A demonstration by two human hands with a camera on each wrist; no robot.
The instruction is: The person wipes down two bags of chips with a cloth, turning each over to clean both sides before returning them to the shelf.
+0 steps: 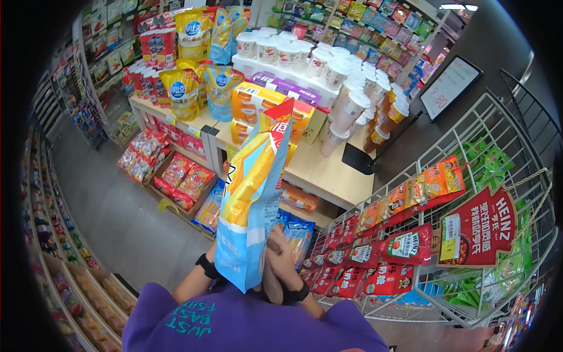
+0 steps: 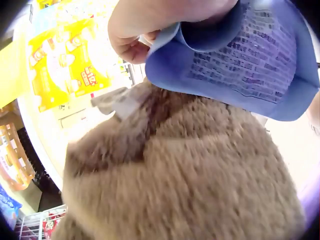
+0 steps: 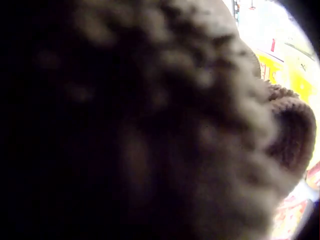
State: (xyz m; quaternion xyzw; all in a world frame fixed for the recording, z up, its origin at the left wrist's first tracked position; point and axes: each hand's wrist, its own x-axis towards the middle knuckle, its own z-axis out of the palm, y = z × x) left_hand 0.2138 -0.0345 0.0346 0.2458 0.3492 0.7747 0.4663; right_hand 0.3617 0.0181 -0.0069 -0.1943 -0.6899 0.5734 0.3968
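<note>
A tall blue and yellow snack bag (image 1: pixel 246 205) with a red top stands upright before the purple shirt. My left hand (image 2: pixel 160 22) pinches its edge, and the bag's blue printed back bends there in the left wrist view. From the head, that hand is mostly hidden behind the bag; a black band circles its wrist. Just right of the bag, my right hand (image 1: pixel 283 255) grips a brown fuzzy bag (image 1: pixel 271 286). The same brown fuzzy bag (image 2: pixel 190 170) spreads below the snack bag in the left wrist view. Dark, blurred pile fills most of the right wrist view.
A light wooden display table (image 1: pixel 319 176) ahead carries snack bags, orange boxes (image 1: pixel 246 105) and white cups (image 1: pixel 328 70). On the right stands a white wire rack (image 1: pixel 437 170) with red Heinz packets (image 1: pixel 404 243). Shelves (image 1: pixel 76 293) line the left, beside a grey floor (image 1: pixel 117 199).
</note>
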